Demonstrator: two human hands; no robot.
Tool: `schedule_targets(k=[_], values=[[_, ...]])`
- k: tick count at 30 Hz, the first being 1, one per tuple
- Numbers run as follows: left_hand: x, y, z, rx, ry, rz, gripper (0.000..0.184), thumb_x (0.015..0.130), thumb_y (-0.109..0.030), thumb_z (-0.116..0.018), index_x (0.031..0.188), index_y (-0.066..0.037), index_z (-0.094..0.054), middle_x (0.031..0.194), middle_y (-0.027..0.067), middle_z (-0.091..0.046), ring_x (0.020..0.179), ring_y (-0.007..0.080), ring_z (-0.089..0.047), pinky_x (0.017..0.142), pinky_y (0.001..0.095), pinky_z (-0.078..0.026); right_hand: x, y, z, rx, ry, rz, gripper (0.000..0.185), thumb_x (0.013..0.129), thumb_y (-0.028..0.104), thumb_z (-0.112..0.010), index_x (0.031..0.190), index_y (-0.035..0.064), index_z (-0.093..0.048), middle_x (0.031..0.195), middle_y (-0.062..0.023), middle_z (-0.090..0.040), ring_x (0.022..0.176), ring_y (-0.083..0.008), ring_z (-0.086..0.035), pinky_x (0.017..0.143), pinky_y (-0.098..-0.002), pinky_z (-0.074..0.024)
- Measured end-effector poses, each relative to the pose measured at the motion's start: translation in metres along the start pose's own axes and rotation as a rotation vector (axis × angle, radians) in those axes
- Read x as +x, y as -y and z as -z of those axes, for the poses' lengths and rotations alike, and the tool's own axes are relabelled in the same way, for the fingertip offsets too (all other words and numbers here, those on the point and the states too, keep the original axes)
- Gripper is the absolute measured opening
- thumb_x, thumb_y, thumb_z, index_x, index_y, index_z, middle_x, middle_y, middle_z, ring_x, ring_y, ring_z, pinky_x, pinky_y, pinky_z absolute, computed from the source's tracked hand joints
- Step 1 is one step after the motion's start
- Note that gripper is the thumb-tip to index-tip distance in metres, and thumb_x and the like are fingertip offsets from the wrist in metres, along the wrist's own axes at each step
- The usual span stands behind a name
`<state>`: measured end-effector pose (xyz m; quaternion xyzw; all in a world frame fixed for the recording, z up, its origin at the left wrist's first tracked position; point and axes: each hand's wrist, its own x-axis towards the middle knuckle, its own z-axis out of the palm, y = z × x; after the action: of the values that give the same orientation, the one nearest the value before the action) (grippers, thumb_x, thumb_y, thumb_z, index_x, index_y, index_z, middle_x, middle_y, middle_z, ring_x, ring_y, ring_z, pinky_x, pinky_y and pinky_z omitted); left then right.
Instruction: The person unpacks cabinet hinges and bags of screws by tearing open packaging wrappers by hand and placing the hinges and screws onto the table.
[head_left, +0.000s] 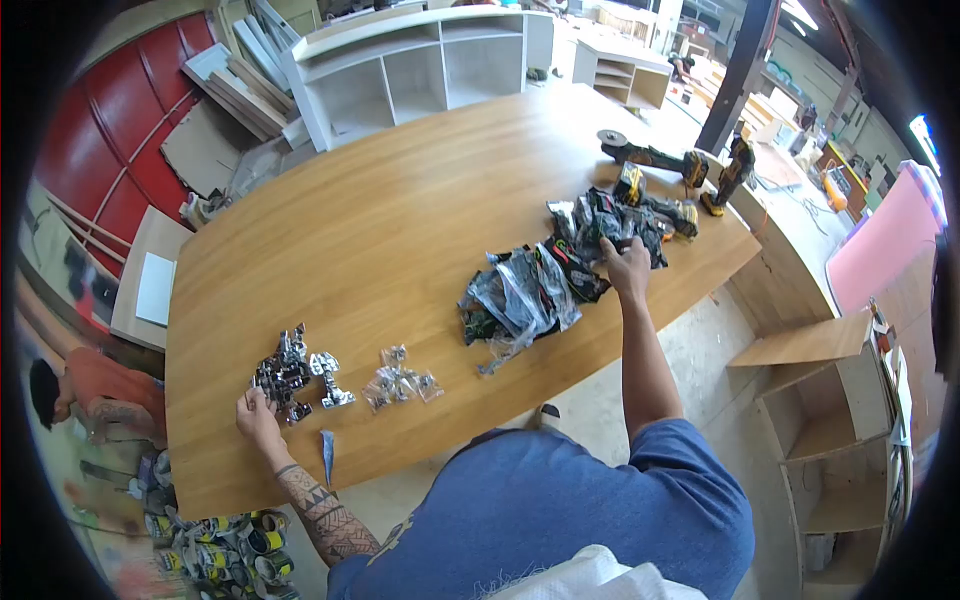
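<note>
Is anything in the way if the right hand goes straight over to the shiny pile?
Yes. Crinkly packets lie between the right hand and the shiny pile. Small clear bags sit close to that pile too, slightly to one side.

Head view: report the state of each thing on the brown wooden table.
Shiny silver metal fittings: unwrapped, most heaped together
Small clear plastic bags: filled, clustered
Large black-and-clear plastic packets: crumpled, heaped
Narrow blue-grey strip: lying apart
Black-and-yellow disc grinder: lying down, power unclear
Black-and-yellow drill-shaped tool: apparently upright
Black-and-yellow tool beside the packets: lying down
</note>
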<state>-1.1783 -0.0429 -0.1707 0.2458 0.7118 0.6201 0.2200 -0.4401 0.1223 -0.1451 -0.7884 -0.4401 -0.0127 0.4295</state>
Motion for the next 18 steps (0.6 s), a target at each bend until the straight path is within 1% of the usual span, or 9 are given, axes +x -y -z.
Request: schedule_targets(k=[1, 3, 5, 8, 9, 11, 13, 15, 18], values=[[0.004, 0.002, 0.0, -0.011, -0.007, -0.007, 0.03, 0.105, -0.019, -0.07, 0.12, 0.006, -0.065, 0.114, 0.0138, -0.071, 0.1, 0.023, -0.072, 0.092, 0.0378, -0.062, 0.001, 0.0, 0.001, 0.06, -0.006, 0.0, 0.047, 0.09, 0.037, -0.084, 0.106, -0.0046, -0.07, 0.096, -0.0245, -0.075, 0.09, -0.039, -0.071, 0.083, -0.0452, -0.0555], [0.009, 0.006, 0.001, 0.286, -0.114, -0.279, 0.039, 0.105, -0.021, -0.069, 0.129, 0.009, -0.063, 0.125, 0.0195, -0.072, 0.108, 0.0271, -0.072, 0.099, 0.0392, -0.059, 0.006, 0.0, 0.003, 0.223, 0.047, -0.115, 0.041, 0.092, 0.033, -0.084, 0.102, -0.0043, -0.07, 0.091, -0.0209, -0.074, 0.086, -0.0347, -0.071, 0.081, -0.0429, -0.0546], [-0.004, -0.018, -0.001, 0.264, -0.111, -0.27, 0.046, 0.106, -0.024, -0.068, 0.137, 0.008, -0.061, 0.134, 0.0255, -0.069, 0.115, 0.0292, -0.071, 0.102, 0.039, -0.056, 0.008, 0.005, 0.006, 0.382, 0.102, -0.24, 0.036, 0.093, 0.029, -0.083, 0.097, -0.0039, -0.069, 0.086, -0.0174, -0.074, 0.083, -0.0303, -0.07, 0.079, -0.0406, -0.0538], [-0.03, -0.052, -0.019, 0.348, -0.196, -0.372, 0.044, 0.106, -0.025, -0.069, 0.137, 0.007, -0.062, 0.134, 0.0247, -0.069, 0.115, 0.0298, -0.071, 0.1, 0.04, -0.056, 0.014, 0.005, 0.008, 0.353, -0.197, 0.04, 0.02, 0.1, 0.018, -0.076, 0.095, 0.0002, -0.067, 0.082, -0.0074, -0.068, 0.078, -0.015, -0.062, 0.069, -0.0364, -0.0516], [-0.035, -0.057, -0.025, 0.285, -0.164, -0.438, 0.043, 0.106, -0.025, -0.069, 0.136, 0.006, -0.063, 0.131, 0.0214, -0.071, 0.11, 0.0265, -0.072, 0.096, 0.0382, -0.056, 0.018, 0.009, 0.009, 0.355, -0.197, 0.042, 0.02, 0.1, 0.018, -0.076, 0.095, 0.0002, -0.067, 0.082, -0.0074, -0.068, 0.078, -0.015, -0.062, 0.069, -0.0364, -0.0516], [-0.056, -0.078, -0.04, 0.222, -0.138, -0.503, 0.042, 0.107, -0.025, -0.069, 0.135, 0.006, -0.063, 0.127, 0.018, -0.073, 0.105, 0.0231, -0.072, 0.092, 0.0365, -0.057, 0.022, 0.025, 0.019, 0.696, -0.222, 0.126, 0.023, 0.1, 0.018, -0.076, 0.096, -0.0009, -0.063, 0.081, -0.013, -0.069, 0.067, -0.0231, -0.063, 0.066, -0.0404, -0.0511], [-0.092, -0.114, -0.063, 0.211, 0.125, -0.437, 0.04, 0.108, -0.026, -0.068, 0.134, 0.004, -0.064, 0.116, 0.0095, -0.075, 0.093, 0.0137, -0.068, 0.083, 0.0298, -0.056, 0.015, 0.059, 0.046, 0.723, -0.187, 0.156, 0.02, 0.1, 0.016, -0.074, 0.099, -0.0004, -0.061, 0.081, -0.0156, -0.069, 0.068, -0.0235, -0.065, 0.066, -0.0381, -0.0511], [-0.115, -0.128, -0.093, 0.073, 0.322, -0.46, 0.039, 0.108, -0.025, -0.068, 0.135, 0.002, -0.065, 0.108, 0.0047, -0.074, 0.086, 0.007, -0.063, 0.077, 0.0245, -0.053, 0.004, 0.096, 0.079, 0.43, -0.104, 0.354, 0.017, 0.1, 0.014, -0.073, 0.1, 0.0009, -0.062, 0.08, -0.012, -0.068, 0.07, -0.0171, -0.065, 0.066, -0.0348, -0.051], [-0.167, -0.168, -0.13, 0.077, 0.548, -0.545, 0.039, 0.106, -0.024, -0.071, 0.135, 0.001, -0.067, 0.112, 0.0085, -0.073, 0.086, 0.0094, -0.066, 0.076, 0.0258, -0.055, -0.021, 0.145, 0.11, 0.576, 0.169, 0.41, 0.013, 0.098, 0.012, -0.073, 0.102, 0.0029, -0.064, 0.081, -0.0112, -0.07, 0.073, -0.0178, -0.067, 0.068, -0.0345, -0.0515]])
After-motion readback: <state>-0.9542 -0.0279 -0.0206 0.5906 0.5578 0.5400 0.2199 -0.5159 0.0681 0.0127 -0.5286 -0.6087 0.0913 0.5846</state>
